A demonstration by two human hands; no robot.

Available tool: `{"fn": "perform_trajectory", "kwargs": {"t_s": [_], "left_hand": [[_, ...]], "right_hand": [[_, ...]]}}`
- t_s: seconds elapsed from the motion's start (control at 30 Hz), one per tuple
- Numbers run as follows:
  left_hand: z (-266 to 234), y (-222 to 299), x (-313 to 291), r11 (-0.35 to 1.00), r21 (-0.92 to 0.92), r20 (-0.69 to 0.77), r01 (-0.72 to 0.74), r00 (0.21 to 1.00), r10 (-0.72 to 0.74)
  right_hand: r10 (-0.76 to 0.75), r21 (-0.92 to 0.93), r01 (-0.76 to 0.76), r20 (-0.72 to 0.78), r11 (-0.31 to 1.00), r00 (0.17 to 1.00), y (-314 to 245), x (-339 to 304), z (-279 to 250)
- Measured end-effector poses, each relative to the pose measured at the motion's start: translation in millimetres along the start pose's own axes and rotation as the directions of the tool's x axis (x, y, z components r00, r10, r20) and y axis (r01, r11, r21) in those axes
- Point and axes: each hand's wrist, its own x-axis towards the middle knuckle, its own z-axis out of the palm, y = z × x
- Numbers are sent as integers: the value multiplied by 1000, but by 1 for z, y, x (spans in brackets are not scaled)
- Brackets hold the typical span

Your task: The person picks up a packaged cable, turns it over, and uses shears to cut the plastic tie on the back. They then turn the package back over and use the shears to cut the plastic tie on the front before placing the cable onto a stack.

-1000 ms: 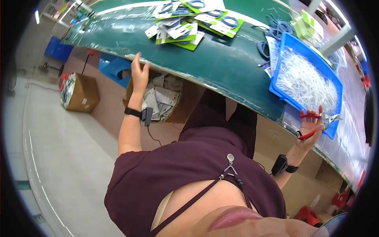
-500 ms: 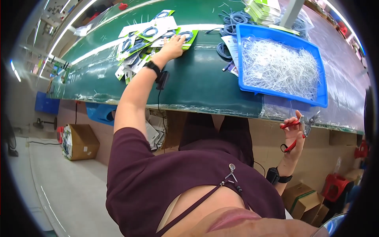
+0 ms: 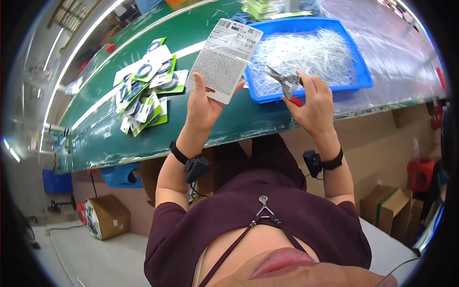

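My left hand (image 3: 203,109) grips the lower end of a white packaging card (image 3: 224,60), thumb over the printed side that faces me. A thin clear strip sticks out from the card's right side toward the cutters. In my right hand (image 3: 316,106) are red-handled cutters (image 3: 287,83), their metal jaws spread and pointing up and left, a short way from the card. Most of the handles is hidden by my fingers. To the left on the green table lies a loose pile of packaging cards with coiled dark cables (image 3: 143,71).
A blue tray (image 3: 366,79) heaped with thin clear strips (image 3: 306,55) stands behind my right hand. Stacked green-and-white cards (image 3: 260,8) are at the back. The table's front edge (image 3: 224,145) runs below my hands. Cardboard boxes (image 3: 112,217) stand on the floor.
My left hand has come off the pile and now holds up a packaging card. My right hand has risen from below the table edge to in front of the tray with the cutters.
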Motion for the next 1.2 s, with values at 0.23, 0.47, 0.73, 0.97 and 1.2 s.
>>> {"fn": "perform_trajectory", "kwargs": {"t_s": [0.23, 0.47, 0.73, 0.97, 1.2], "left_hand": [[26, -35, 3, 998, 30, 72, 51, 996, -53], [31, -46, 2, 996, 75, 132, 50, 989, -60], [36, -57, 9, 991, 131, 147, 13, 989, -32], [34, -71, 20, 988, -37, 156, 152, 977, -145], [31, -92, 41, 991, 59, 146, 122, 981, -130]], "right_hand": [[39, -91, -39, -6, 995, 999, 3, 2, -9], [46, -158, -43, 18, 986, 999, 13, -1, -7], [-2, -107, 10, 76, 994, 997, 31, 11, -9], [97, -107, -74, 230, 991, 968, 48, 5, -18], [220, -162, -180, 280, 970, 934, 65, 5, -7]]}}
